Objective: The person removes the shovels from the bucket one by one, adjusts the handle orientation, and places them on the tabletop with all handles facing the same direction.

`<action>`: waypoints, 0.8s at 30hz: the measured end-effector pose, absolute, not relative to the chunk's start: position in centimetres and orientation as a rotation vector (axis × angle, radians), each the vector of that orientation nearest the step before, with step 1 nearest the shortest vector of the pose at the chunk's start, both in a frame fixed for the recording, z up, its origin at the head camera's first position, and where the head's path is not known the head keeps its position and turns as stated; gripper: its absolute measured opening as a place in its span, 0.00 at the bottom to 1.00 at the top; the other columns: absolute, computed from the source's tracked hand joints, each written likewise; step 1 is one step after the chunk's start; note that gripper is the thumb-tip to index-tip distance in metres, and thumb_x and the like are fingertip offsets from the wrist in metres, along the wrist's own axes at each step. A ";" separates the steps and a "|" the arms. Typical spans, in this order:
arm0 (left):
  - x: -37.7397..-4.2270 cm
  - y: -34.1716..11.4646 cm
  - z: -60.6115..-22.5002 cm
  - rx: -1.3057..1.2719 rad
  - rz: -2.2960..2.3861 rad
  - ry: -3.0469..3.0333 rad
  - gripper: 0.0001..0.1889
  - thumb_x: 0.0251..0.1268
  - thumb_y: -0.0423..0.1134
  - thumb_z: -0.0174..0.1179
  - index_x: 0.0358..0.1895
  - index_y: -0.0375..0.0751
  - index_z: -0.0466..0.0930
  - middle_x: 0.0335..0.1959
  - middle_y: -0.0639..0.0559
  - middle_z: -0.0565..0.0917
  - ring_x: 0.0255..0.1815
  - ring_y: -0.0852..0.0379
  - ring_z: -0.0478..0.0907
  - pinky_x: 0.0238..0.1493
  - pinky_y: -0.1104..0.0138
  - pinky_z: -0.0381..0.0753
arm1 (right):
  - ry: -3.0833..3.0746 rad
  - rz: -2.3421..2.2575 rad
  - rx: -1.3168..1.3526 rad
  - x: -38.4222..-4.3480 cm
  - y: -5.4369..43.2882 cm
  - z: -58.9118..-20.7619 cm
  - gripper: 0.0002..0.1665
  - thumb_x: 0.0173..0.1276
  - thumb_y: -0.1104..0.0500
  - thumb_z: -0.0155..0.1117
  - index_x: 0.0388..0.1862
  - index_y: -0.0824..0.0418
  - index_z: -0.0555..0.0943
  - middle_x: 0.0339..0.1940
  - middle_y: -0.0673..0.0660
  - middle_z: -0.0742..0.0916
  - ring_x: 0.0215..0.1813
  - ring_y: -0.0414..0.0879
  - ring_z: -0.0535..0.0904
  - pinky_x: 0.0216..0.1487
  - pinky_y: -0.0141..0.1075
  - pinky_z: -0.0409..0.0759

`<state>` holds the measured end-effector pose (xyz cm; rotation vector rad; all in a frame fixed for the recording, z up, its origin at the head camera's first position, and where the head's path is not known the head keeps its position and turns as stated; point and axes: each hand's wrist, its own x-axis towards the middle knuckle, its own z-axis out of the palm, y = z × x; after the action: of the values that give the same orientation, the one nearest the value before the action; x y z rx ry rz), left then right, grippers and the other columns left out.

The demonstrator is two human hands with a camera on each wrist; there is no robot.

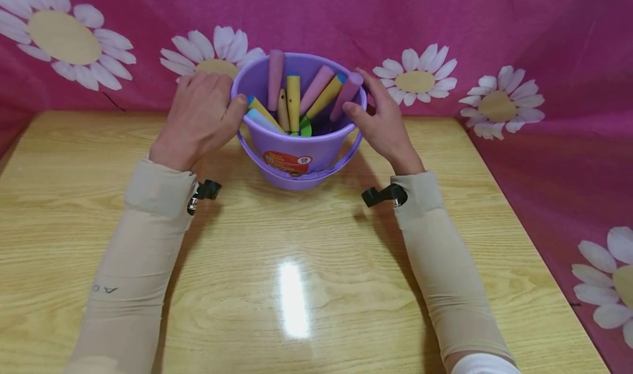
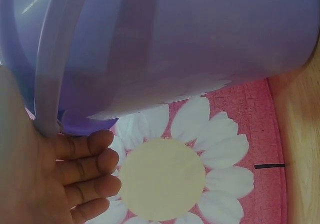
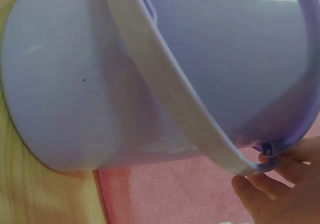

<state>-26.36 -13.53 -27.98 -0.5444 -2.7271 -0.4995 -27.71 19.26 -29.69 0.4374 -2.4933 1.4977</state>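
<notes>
A purple plastic bucket point(image 1: 301, 150) stands upright at the back of the table, an orange-red label on its front. My left hand point(image 1: 200, 110) grips its left rim, thumb over the edge and fingers outside. On the opposite side, my right hand point(image 1: 382, 122) holds the right rim, with the thumb at the lip. The bucket's carrying handle point(image 3: 167, 78) hangs down across the front; in the right wrist view fingertips are at its hinge. Inside stand several pink sticks point(image 1: 275, 80) and yellow handles with blue ends point(image 1: 325, 97), a light blue piece point(image 1: 262, 120) and a green piece point(image 1: 305, 127).
The wood-grain table point(image 1: 237, 286) stretches toward me, with a bright light reflection near its middle. A magenta cloth with daisies point(image 1: 316, 17) rises directly behind the bucket and along the right side. Small black wrist cameras point(image 1: 383, 195) protrude inward from both sleeves.
</notes>
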 end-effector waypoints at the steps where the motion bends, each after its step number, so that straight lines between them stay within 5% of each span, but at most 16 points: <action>1: -26.3 -13.6 -28.0 -0.543 -0.503 -2.729 0.23 0.77 0.49 0.38 0.41 0.31 0.74 0.39 0.35 0.78 0.52 0.33 0.72 0.63 0.41 0.64 | -2.492 1.498 0.438 -27.6 19.2 -29.5 0.44 0.65 0.46 0.65 0.80 0.50 0.66 0.77 0.54 0.75 0.74 0.51 0.77 0.76 0.47 0.74; 9: -26.3 -13.5 -27.8 -0.551 -0.535 -2.769 0.25 0.77 0.51 0.36 0.46 0.30 0.74 0.46 0.34 0.79 0.57 0.32 0.71 0.67 0.41 0.62 | -2.533 1.292 0.413 -26.8 19.0 -28.1 0.41 0.65 0.49 0.68 0.76 0.54 0.72 0.74 0.55 0.79 0.73 0.46 0.78 0.77 0.39 0.73; 18: -26.1 -13.4 -27.8 -0.558 -0.535 -2.743 0.26 0.77 0.50 0.37 0.48 0.29 0.74 0.48 0.32 0.80 0.59 0.31 0.72 0.66 0.40 0.63 | -2.680 0.841 0.509 -26.5 19.3 -25.7 0.37 0.63 0.43 0.70 0.68 0.59 0.80 0.71 0.60 0.82 0.84 0.50 0.63 0.84 0.55 0.56; 24: -26.2 -13.5 -27.9 -0.556 -0.552 -2.752 0.26 0.77 0.51 0.36 0.46 0.30 0.74 0.46 0.34 0.80 0.56 0.32 0.72 0.64 0.41 0.63 | -2.715 0.529 0.706 -26.8 18.6 -23.6 0.31 0.63 0.45 0.73 0.56 0.66 0.85 0.55 0.65 0.89 0.70 0.60 0.74 0.75 0.52 0.66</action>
<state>-26.16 -13.53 -27.86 -0.5559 -2.7525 -0.5519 -26.78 18.57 -23.65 0.7062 -2.7147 0.5294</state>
